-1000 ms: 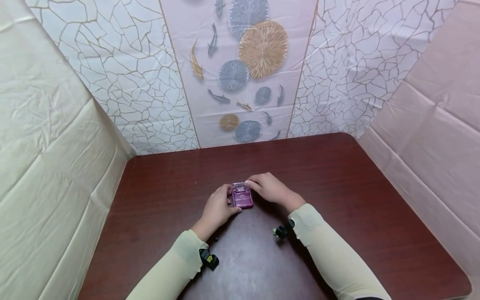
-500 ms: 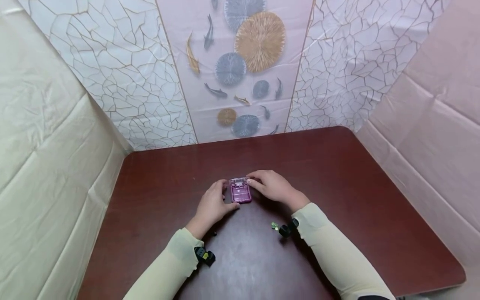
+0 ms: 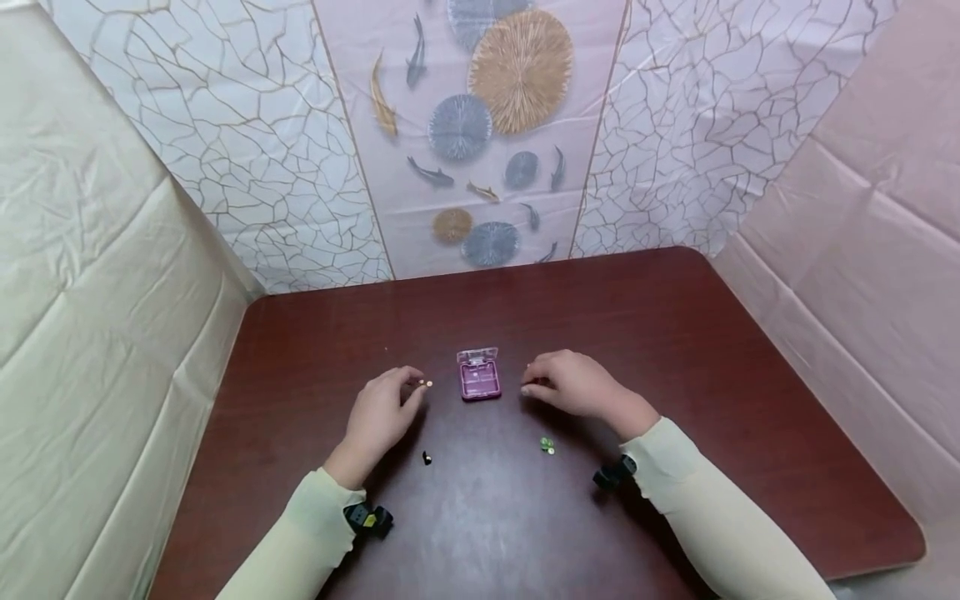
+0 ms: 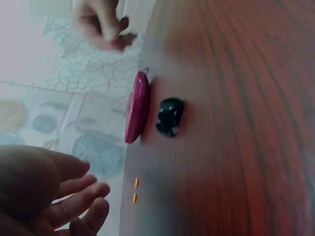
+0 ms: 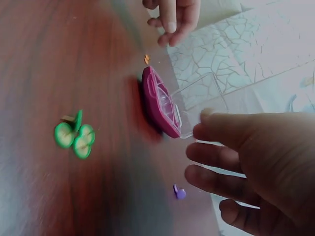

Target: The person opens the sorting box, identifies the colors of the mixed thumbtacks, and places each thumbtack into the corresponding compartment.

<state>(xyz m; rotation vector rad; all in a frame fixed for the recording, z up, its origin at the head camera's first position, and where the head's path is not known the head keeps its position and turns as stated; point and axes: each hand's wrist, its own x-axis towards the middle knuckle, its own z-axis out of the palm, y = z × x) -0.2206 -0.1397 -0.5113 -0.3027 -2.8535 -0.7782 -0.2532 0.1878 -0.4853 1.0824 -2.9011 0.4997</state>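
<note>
A small magenta case (image 3: 480, 380) with a clear lid (image 3: 477, 357) raised at its far side stands between my hands; its inside is split into compartments. My left hand (image 3: 377, 421) hovers left of it, fingers loosely bent and holding nothing, near two tiny orange pieces (image 4: 136, 190). On the case's other side, my right hand (image 3: 579, 385) has its fingers spread with nothing between them, as the right wrist view shows. A small purple piece (image 5: 179, 191) lies on the table near its fingertips.
Several green-rimmed pieces with pale centres (image 5: 78, 137) lie nearer me on the right of the brown table (image 3: 480, 533). Shiny black pieces (image 4: 171, 117) lie on the left. Patterned cloth (image 3: 495, 167) hangs behind the table, with plain cloth at both sides.
Both hands have let go of the case and drawn apart, left hand leftward, right hand rightward. The lid now stands more upright. Orange pieces, the green cluster and black pieces show more fully.
</note>
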